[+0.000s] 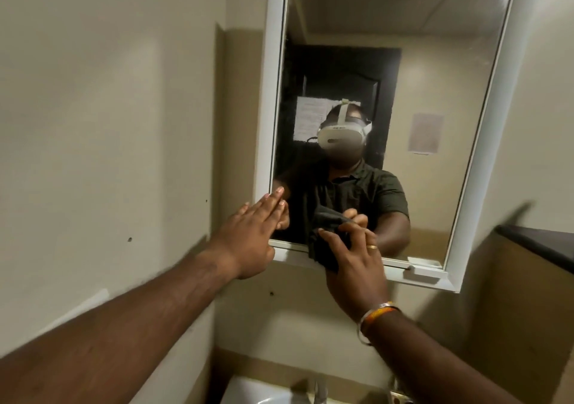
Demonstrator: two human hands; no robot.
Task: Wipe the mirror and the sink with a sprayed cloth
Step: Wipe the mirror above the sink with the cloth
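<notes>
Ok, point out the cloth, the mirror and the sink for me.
cloth [326, 242], head view, dark fabric left of the right hand's fingers.
mirror [435, 93], head view, bare glass, upper right.
sink [257, 392], head view, white basin at the bottom edge.

both forearms are bare, with no sleeves reaching them. the right hand [351, 267] wears a thin gold ring [372, 247] on one finger, and its wrist carries a silver metal bangle [366, 319] beside an orange band [380, 314]. the left hand [248, 236] wears nothing. the mirror reflection shows a dark green short-sleeved collared shirt [372, 192] and a white head-mounted headset [341, 135] with a top strap.
</notes>
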